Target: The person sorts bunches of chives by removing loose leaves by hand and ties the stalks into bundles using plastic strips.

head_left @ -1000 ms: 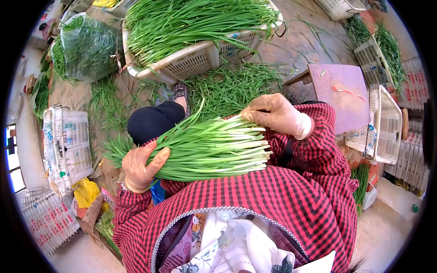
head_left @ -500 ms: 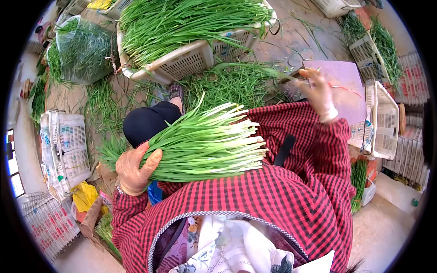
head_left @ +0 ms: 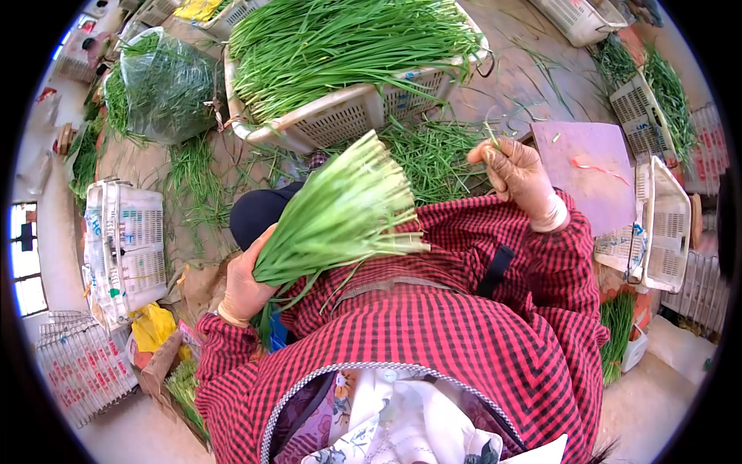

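A bunch of long green chives (head_left: 340, 213) fans out over my lap, its pale cut ends pointing up and right. My left hand (head_left: 249, 282) is closed round the leafy lower part of that bunch, which is partly smeared by motion. To the right, my right hand (head_left: 522, 174) is raised apart from the bunch, fingers curled in a pinch. A thin green stalk piece (head_left: 492, 135) shows at its fingertips. Both hands seem to wear thin gloves.
In front stands a white crate (head_left: 340, 120) heaped with chives. Loose trimmings (head_left: 433, 155) cover the floor behind my lap. A purple board (head_left: 583, 174) with a red strip lies at right, beside another white crate (head_left: 665, 232). A stuffed clear bag (head_left: 170, 89) stands at left.
The bunch has tilted more upright and its leafy end is gathered tighter in my left hand. My right hand has moved slightly down and left, its spread fingers now curled together.
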`<action>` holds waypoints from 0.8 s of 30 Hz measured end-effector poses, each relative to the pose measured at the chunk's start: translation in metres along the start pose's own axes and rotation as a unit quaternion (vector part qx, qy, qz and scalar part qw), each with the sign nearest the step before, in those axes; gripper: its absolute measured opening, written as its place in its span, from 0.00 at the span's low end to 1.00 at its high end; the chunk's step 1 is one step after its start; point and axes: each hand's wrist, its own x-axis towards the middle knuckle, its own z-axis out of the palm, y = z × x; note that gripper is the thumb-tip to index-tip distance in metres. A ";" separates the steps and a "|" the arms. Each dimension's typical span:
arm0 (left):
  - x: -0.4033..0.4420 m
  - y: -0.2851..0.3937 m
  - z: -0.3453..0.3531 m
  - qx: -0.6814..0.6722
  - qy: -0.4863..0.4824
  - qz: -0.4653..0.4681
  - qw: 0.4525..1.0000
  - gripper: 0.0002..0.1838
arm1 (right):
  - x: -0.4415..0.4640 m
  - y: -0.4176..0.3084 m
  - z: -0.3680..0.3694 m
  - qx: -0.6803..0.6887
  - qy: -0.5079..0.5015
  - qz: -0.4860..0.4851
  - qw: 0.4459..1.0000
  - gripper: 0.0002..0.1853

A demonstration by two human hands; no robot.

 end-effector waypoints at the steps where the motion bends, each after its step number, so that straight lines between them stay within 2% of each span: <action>1: -0.002 -0.002 0.001 -0.068 -0.021 -0.062 0.996 0.34 | 0.007 0.013 -0.010 -0.036 0.020 0.030 0.999 0.17; 2: -0.001 -0.004 0.001 -0.090 -0.025 -0.075 0.993 0.29 | 0.011 0.023 -0.016 -0.337 0.038 0.029 0.940 0.25; 3: -0.002 -0.006 0.002 -0.087 -0.022 -0.074 0.993 0.29 | 0.009 0.030 -0.012 -0.542 0.067 -0.020 0.837 0.33; 5: -0.002 -0.007 0.005 -0.226 -0.023 -0.127 0.966 0.25 | 0.018 0.039 -0.003 -0.350 0.039 -0.074 0.933 0.36; 6: 0.002 0.000 0.004 -0.215 -0.029 -0.143 0.966 0.24 | 0.019 0.020 0.014 -0.196 0.038 -0.057 0.978 0.34; 7: 0.003 0.001 0.005 -0.214 -0.028 -0.143 0.966 0.24 | 0.025 0.008 0.026 -0.196 0.038 -0.058 0.978 0.34; 9: 0.006 0.003 0.005 -0.247 -0.044 -0.168 0.953 0.25 | 0.038 -0.009 0.048 -0.155 0.073 -0.212 0.962 0.30; 11: 0.008 0.005 0.007 -0.265 -0.053 -0.181 0.945 0.26 | 0.050 -0.023 0.073 -0.151 0.056 -0.151 0.975 0.26; 12: 0.009 0.007 0.008 -0.287 -0.061 -0.199 0.935 0.27 | 0.058 -0.029 0.080 -0.204 0.032 -0.146 0.967 0.25; 15: 0.009 0.012 0.013 -0.325 -0.069 -0.212 0.919 0.28 | 0.087 -0.020 0.094 -0.155 -0.074 -0.187 0.967 0.21; 16: 0.009 0.014 0.012 -0.346 -0.091 -0.230 0.905 0.29 | 0.087 -0.019 0.093 -0.154 -0.074 -0.187 0.967 0.21; 17: 0.010 0.014 0.014 -0.346 -0.092 -0.230 0.905 0.29 | 0.085 -0.020 0.089 -0.106 -0.097 -0.125 0.982 0.18; 18: 0.011 0.012 0.018 -0.336 -0.077 -0.181 0.921 0.27 | 0.081 -0.023 0.085 -0.058 -0.119 -0.062 0.989 0.16; 19: 0.010 0.010 0.020 -0.327 -0.063 -0.133 0.934 0.25 | 0.077 -0.027 0.079 -0.058 -0.119 -0.060 0.989 0.16; 20: 0.009 0.011 0.019 -0.328 -0.064 -0.137 0.932 0.25 | 0.072 -0.030 0.071 -0.033 -0.065 -0.079 0.994 0.14; 21: 0.008 0.013 0.015 -0.370 -0.085 -0.186 0.906 0.25 | 0.068 -0.028 0.061 -0.007 -0.009 -0.098 0.995 0.12; 22: 0.008 0.014 0.011 -0.409 -0.106 -0.233 0.876 0.26 | 0.067 -0.024 0.046 -0.035 0.024 -0.092 0.995 0.12; 24: 0.010 0.016 0.007 -0.420 -0.112 -0.246 0.866 0.28 | 0.064 -0.009 0.008 -0.126 0.070 -0.059 0.988 0.12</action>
